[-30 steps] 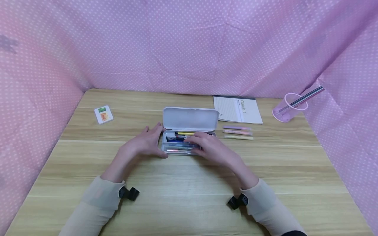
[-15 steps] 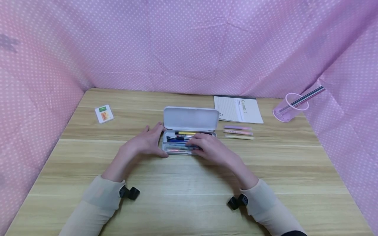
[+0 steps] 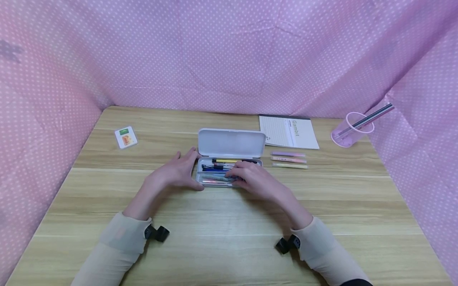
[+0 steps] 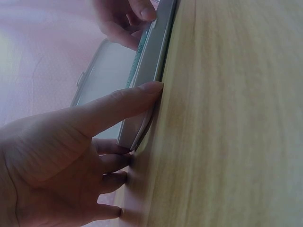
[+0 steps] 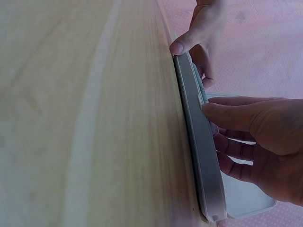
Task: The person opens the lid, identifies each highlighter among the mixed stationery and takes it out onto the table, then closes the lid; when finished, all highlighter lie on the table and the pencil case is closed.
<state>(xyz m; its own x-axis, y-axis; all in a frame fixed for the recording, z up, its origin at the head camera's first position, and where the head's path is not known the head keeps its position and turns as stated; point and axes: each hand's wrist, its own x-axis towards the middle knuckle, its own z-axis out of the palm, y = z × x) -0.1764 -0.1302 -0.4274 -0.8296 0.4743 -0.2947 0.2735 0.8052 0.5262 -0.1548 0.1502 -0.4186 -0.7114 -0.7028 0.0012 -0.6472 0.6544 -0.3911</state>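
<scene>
A white pencil case (image 3: 231, 143) lies with its lid up in the middle of the table, several pens (image 3: 216, 167) in its compartments. My left hand (image 3: 177, 171) holds the case's left end, thumb at the front corner and fingers at the back, as the left wrist view shows. My right hand (image 3: 255, 179) reaches into the front compartment and pinches a light teal pen (image 3: 217, 178). Part of that pen shows above the case's rim in the right wrist view; its right end is hidden by my fingers. A pinkish pen (image 3: 214, 182) lies in front of it.
Three pastel pens (image 3: 288, 160) lie in a row right of the case. Behind them is a notepad (image 3: 286, 133). A pink cup (image 3: 348, 135) holding dark sticks stands far right; a small white square box (image 3: 126, 138) lies far left. Pink dotted cloth (image 3: 229, 59) surrounds the table.
The teal pen has shifted slightly in the front compartment and lies a little more aslant under my right fingers. Both hands and the case have stayed almost where they were.
</scene>
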